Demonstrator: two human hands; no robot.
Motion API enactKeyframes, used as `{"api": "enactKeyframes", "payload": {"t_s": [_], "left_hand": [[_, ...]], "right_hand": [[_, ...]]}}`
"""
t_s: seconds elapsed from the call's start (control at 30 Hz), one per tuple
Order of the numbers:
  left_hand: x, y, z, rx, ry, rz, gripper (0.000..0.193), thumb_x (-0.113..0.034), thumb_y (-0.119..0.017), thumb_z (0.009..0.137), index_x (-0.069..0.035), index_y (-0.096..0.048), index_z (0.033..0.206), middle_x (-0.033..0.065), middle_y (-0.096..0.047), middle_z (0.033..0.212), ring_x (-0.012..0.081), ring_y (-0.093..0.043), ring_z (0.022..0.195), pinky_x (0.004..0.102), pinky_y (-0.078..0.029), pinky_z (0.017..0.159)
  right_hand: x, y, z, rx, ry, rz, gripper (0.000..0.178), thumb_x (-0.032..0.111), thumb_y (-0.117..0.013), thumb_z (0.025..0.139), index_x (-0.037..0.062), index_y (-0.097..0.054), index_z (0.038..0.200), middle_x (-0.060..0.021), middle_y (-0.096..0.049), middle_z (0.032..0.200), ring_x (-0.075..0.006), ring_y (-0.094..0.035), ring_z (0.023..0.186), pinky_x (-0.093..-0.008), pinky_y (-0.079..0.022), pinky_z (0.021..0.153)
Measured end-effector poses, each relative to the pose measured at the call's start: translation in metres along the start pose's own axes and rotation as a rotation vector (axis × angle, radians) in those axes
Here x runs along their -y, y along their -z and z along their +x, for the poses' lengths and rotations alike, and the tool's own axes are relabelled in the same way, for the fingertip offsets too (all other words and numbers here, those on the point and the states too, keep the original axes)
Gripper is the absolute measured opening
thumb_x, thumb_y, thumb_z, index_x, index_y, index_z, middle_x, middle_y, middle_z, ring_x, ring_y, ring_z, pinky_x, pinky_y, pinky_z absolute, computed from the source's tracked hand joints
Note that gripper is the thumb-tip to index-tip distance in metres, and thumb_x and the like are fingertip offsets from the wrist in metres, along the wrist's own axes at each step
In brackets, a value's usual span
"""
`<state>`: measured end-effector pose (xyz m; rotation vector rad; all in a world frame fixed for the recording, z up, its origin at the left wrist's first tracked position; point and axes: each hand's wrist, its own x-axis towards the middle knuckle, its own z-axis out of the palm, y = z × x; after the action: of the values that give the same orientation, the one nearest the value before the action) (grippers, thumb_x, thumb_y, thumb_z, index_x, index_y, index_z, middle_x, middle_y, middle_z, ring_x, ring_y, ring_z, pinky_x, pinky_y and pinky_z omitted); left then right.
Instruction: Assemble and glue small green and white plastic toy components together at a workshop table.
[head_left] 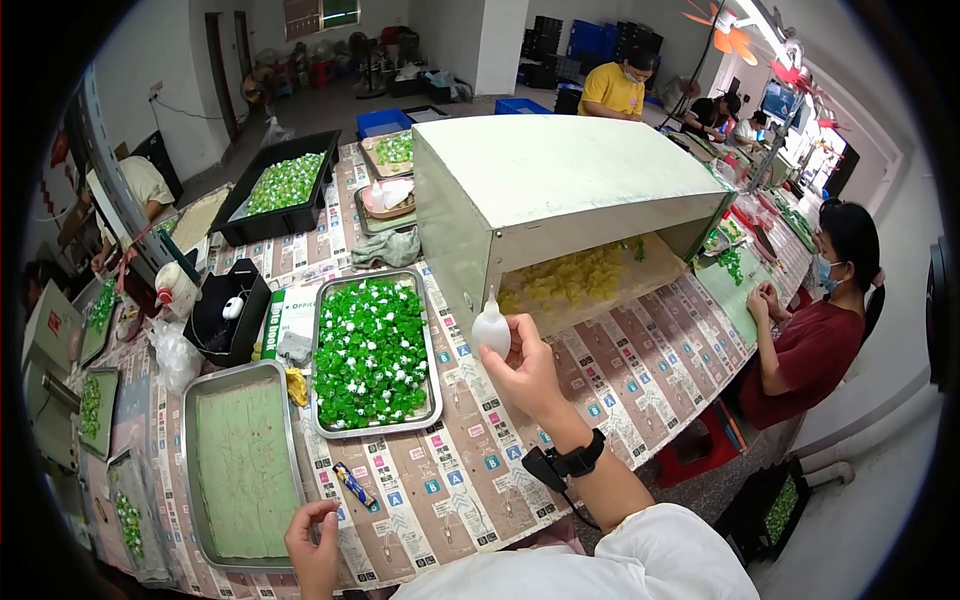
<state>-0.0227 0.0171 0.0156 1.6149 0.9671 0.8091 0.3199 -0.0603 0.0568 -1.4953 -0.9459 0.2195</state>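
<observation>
My right hand (pixel 524 365) is closed around a small white squeeze bottle (pixel 491 330) with a thin nozzle pointing up. It is raised over the table, in front of the open box's left corner. Low at the front edge, my left hand (pixel 314 540) has its thumb and forefinger drawn together. Whatever they may pinch is too small to make out. Beside that hand lies a metal tray (pixel 240 470) with a pale green lining. Further up, another metal tray (pixel 432 385) is heaped with green and white pieces (pixel 370 350). A blue wrapped tube (pixel 355 486) lies between.
A large whitish box (pixel 560 175), open at the front, covers a board of yellowish pieces (pixel 575 280). Black bins (pixel 230 315) and a crumpled grey cloth (pixel 388 249) stand at the left and back. A masked person in dark red (pixel 825 320) sits at the right.
</observation>
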Motion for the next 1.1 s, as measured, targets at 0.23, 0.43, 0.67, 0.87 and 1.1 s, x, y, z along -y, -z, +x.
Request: {"api": "enactKeyframes", "payload": {"t_s": [0.23, 0.43, 0.67, 0.87, 1.1], "left_hand": [[0.014, 0.008, 0.004, -0.02, -0.03, 0.047, 0.01, -0.003, -0.058, 0.086, 0.002, -0.061, 0.095, 0.0056, -0.064, 0.089, 0.0114, -0.058, 0.082, 0.0247, -0.046, 0.076], [0.011, 0.008, 0.004, -0.046, -0.022, 0.026, 0.01, -0.001, -0.059, 0.085, 0.003, -0.061, 0.094, 0.0068, -0.065, 0.088, 0.013, -0.059, 0.083, 0.0262, -0.046, 0.078], [0.009, 0.01, 0.002, -0.054, -0.027, 0.018, 0.01, -0.001, -0.058, 0.085, 0.004, -0.061, 0.093, 0.0068, -0.065, 0.087, 0.0124, -0.059, 0.081, 0.0258, -0.046, 0.076], [0.014, 0.012, 0.004, -0.011, -0.037, 0.059, 0.012, 0.0, -0.057, 0.087, 0.003, -0.059, 0.097, 0.0058, -0.065, 0.09, 0.0103, -0.058, 0.082, 0.0235, -0.046, 0.075], [0.015, 0.011, 0.006, -0.008, -0.02, 0.071, 0.011, -0.001, -0.057, 0.087, 0.002, -0.06, 0.097, 0.0053, -0.065, 0.09, 0.0098, -0.058, 0.081, 0.0233, -0.046, 0.074]], "right_hand": [[0.014, 0.013, -0.023, 0.375, -0.082, 0.544, 0.037, 0.008, -0.059, 0.086, 0.0065, -0.043, 0.119, -0.0125, -0.062, 0.107, -0.016, -0.059, 0.1, -0.028, -0.049, 0.079], [0.023, 0.01, -0.024, 0.514, -0.097, 0.591, 0.04, 0.009, -0.059, 0.086, 0.0075, -0.042, 0.122, -0.0148, -0.062, 0.108, -0.0192, -0.058, 0.104, -0.0304, -0.049, 0.082], [0.007, 0.014, -0.008, 0.398, -0.127, 0.575, 0.037, 0.011, -0.055, 0.089, 0.0037, -0.041, 0.122, -0.0092, -0.06, 0.11, -0.0122, -0.059, 0.091, -0.0263, -0.05, 0.072], [-0.005, 0.014, 0.017, 0.234, -0.207, 0.524, 0.04, 0.015, -0.05, 0.09, 0.0014, -0.038, 0.125, -0.0125, -0.062, 0.101, -0.0132, -0.059, 0.082, -0.0267, -0.05, 0.067], [-0.009, 0.014, 0.024, 0.21, -0.218, 0.475, 0.039, 0.013, -0.048, 0.088, 0.002, -0.038, 0.124, -0.0123, -0.063, 0.093, -0.012, -0.056, 0.07, -0.0253, -0.049, 0.063]]}}
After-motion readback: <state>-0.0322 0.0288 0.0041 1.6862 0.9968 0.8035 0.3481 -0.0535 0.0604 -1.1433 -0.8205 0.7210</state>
